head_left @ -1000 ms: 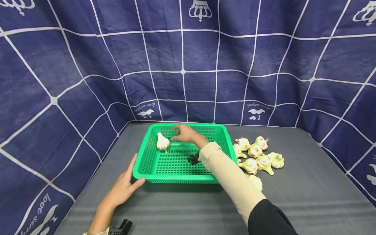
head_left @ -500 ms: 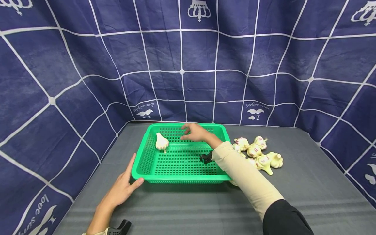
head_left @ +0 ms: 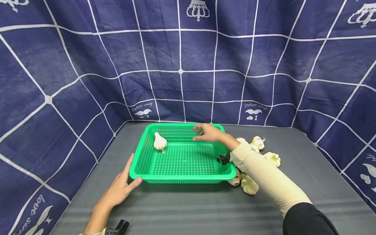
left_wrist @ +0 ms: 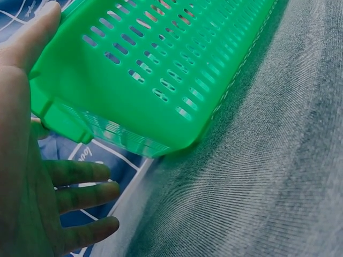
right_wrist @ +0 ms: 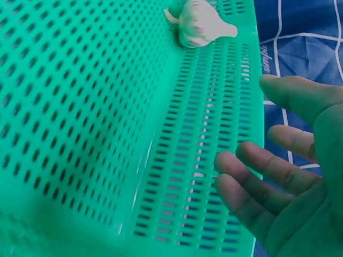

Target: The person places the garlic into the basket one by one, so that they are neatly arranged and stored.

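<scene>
A single garlic bulb (head_left: pixel 160 142) lies inside the green plastic basket (head_left: pixel 182 178), against its far left side. My right hand (head_left: pixel 210 133) hovers over the basket's right half, fingers loosely bent and holding nothing; the right wrist view shows a gap between its fingers and the garlic bulb (right_wrist: pixel 201 24). My left hand (head_left: pixel 120 187) is at the basket's near left corner, its thumb along the rim. In the left wrist view the other fingers (left_wrist: pixel 88 197) stretch out straight beside the basket's outer wall (left_wrist: pixel 80 69).
Right of the basket, several more garlic bulbs (head_left: pixel 249 185) lie on the grey tabletop (head_left: pixel 182 209), partly hidden by my right sleeve (head_left: pixel 270 179). A blue cloth (head_left: pixel 196 85) with white lines hangs behind and along the left side.
My right hand has drawn back rightward, away from the garlic bulb in the basket, its forearm now covering part of the pile. My left hand stays at the basket's corner.
</scene>
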Available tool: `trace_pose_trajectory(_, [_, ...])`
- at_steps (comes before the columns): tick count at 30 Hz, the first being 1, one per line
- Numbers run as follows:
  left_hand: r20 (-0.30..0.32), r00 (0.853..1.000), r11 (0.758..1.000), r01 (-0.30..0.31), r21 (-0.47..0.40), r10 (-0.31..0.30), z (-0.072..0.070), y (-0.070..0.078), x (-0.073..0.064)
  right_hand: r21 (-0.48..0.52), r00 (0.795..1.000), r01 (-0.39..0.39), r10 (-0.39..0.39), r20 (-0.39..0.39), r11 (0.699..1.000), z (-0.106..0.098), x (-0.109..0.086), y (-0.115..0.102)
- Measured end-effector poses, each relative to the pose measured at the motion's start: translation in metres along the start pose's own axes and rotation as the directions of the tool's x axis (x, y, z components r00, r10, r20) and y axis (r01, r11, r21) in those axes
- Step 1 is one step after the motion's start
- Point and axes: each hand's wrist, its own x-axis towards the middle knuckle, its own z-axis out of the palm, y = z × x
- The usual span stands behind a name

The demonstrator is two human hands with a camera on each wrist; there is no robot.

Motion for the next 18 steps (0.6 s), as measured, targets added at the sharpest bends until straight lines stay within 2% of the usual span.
trace_pose_trajectory(10, [0.007, 1.0, 1.0, 0.008, -0.011, -0.008, 0.002, -0.004, 0.0, 0.079, 0.999, -0.005, 0.009, -0.049, 0.997, -0.008, -0.023, 0.001])
trace_pose_trajectory(18, [0.009, 1.0, 1.0, 0.01, 0.002, -0.01, 0.001, -0.002, -0.001, 0.042, 0.996, 0.005, -0.001, -0.085, 0.999, -0.02, -0.033, 0.001])
